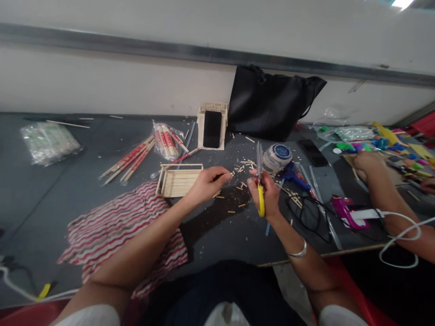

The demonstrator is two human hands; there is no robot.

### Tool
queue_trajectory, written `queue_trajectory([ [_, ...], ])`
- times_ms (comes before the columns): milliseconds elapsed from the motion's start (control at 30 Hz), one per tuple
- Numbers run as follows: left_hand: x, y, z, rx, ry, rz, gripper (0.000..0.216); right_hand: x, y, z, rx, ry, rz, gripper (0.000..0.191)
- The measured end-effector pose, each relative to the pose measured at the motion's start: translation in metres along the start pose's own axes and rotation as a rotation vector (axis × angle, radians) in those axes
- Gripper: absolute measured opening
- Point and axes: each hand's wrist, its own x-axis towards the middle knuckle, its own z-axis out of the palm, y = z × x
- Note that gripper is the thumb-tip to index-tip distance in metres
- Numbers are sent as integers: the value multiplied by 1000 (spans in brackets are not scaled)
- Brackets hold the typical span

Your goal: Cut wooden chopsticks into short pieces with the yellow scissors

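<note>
Your right hand is wrapped around yellow-handled scissors, blades upward. Your left hand has its fingertips together; whether they pinch a stick piece, you cannot tell. Just left sits a slatted stick frame, seemingly part-built: base laid, sides mostly open. Red chopstick wrappers bear no readable writing.

A black phone stands propped at twelve o'clock, and a slumped black bag sits before the wall between one and two. At three another phone lies flat on the dark surface, near bright coloured pieces, while a red-and-white striped cloth spreads rumpled at eight.
</note>
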Motion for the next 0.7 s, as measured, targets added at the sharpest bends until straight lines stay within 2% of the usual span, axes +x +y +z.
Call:
queue_trajectory([
  [67, 2, -3, 0, 434, -28, 51, 20, 2, 2, 1, 40, 22, 77, 21],
  [133, 2, -5, 2, 765, -114, 48, 25, 3, 4, 4, 87, 27, 143, 23],
  [233, 1, -4, 8, 1040, -246, 32, 27, 5, 6, 7, 156, 26, 203, 24],
  [467, 3, -5, 7, 1196, -356, -42, 29, 7, 11, 7, 197, -12, 263, 24],
  [700, 3, -9, 2, 1214, -341, -65, 28, 3, 12, 6, 222, -1, 295, 25],
])
